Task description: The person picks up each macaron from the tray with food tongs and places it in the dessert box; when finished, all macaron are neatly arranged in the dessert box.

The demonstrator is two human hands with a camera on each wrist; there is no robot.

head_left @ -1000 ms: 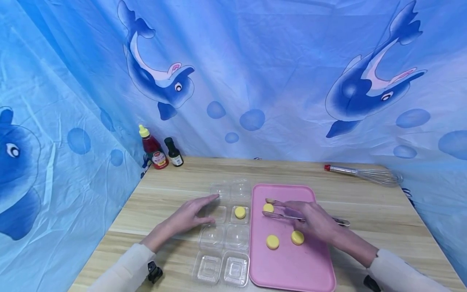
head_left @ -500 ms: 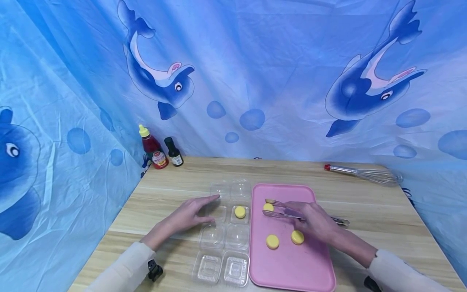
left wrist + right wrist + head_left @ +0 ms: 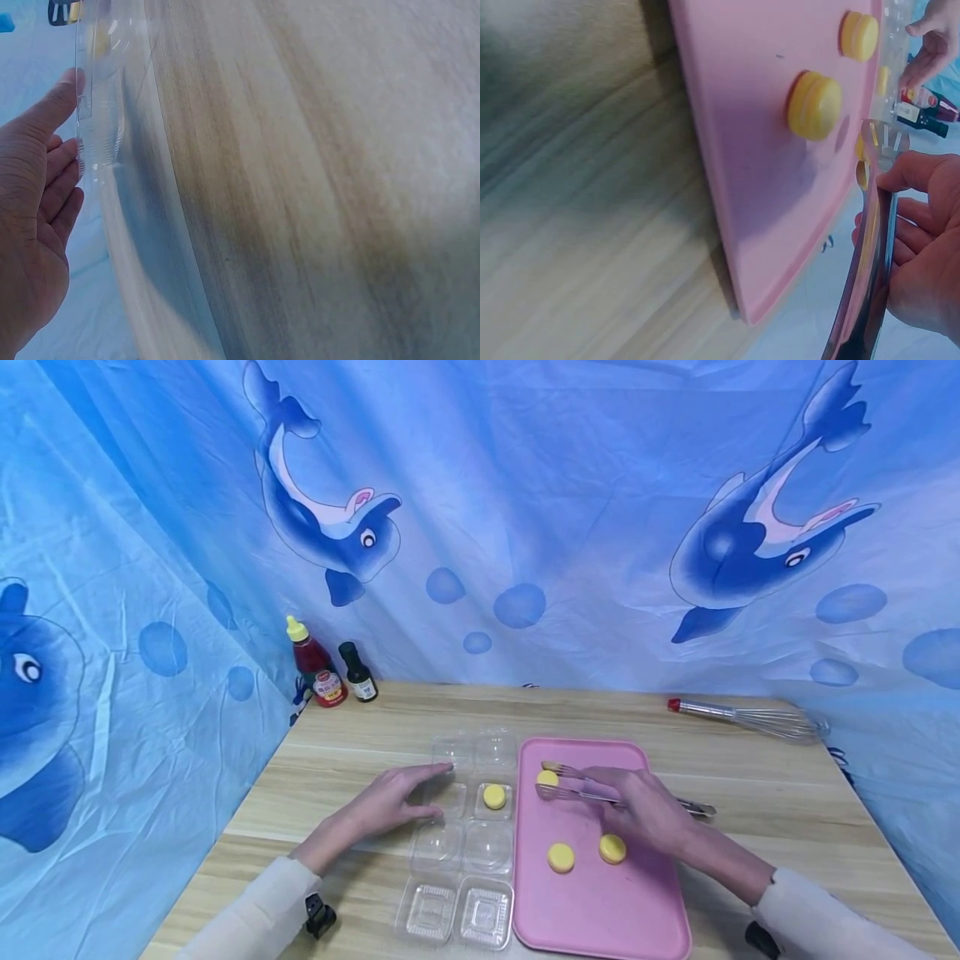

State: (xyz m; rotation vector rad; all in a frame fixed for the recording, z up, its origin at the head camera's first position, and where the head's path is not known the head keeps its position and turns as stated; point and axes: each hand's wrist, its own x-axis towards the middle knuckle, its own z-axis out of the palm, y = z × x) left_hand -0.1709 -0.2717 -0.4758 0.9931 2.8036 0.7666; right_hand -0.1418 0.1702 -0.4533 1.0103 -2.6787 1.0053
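Note:
My right hand (image 3: pixel 641 810) holds metal tongs (image 3: pixel 588 795), thumb along one arm. The tongs' tips stand on either side of a yellow macaron (image 3: pixel 547 779) over the back left of a pink tray (image 3: pixel 592 918). Two more macarons, one left (image 3: pixel 560 857) and one right (image 3: pixel 612 849), lie on the tray below that hand. At the left side of some clear plastic boxes (image 3: pixel 438 847), my left hand (image 3: pixel 382 802) rests with thumb and fingers spread against their edge. One compartment there contains a macaron (image 3: pixel 494 797). In the left wrist view, the left fingertips (image 3: pixel 69 154) meet the clear plastic wall.
A red sauce bottle (image 3: pixel 318 668) and a small dark bottle (image 3: pixel 357 673) stand at the back left corner of the wooden table (image 3: pixel 345 877). A whisk (image 3: pixel 742 717) lies at the back right. Behind hangs a blue dolphin-print curtain (image 3: pixel 585 510).
The tongs and the macaron between their tips have shifted slightly toward the back left, and the tips are a little closer together. My left hand stays where it was.

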